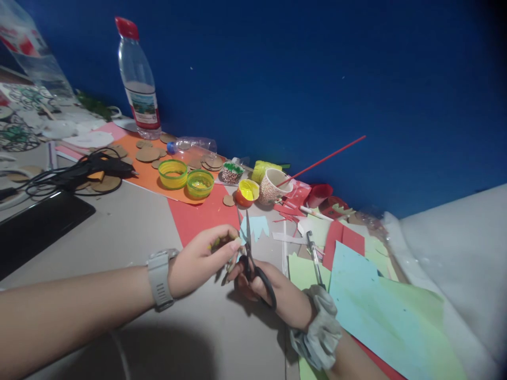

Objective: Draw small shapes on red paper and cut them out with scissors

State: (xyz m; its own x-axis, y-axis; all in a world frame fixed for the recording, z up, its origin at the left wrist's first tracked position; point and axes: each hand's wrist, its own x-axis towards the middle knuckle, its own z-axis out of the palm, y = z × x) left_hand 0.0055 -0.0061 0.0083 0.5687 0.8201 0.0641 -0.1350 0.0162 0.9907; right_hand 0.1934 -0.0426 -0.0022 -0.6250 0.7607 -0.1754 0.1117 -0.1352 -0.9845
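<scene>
My right hand (261,285) holds a pair of scissors (248,248) with black handles, fingers in the loops. The blades point away from me, slightly apart. Close beside them, my left hand (206,256) is closed with thumb and fingers together; what lies in the pinch is too small and hidden to make out. A grey watch (160,279) is on the left wrist, a grey-green scrunchie (320,327) on the right. Just beyond the blades lies a light blue paper piece (258,227) with a jagged edge, by a red sheet (206,216).
Yellow cups (173,174), a patterned cup (273,187) holding a red stick, and a clear bottle (140,89) stand toward the blue wall. Coloured paper (380,311) and a pen (315,258) lie right. A black glue gun (99,166) and a dark phone-like slab (43,227) lie left.
</scene>
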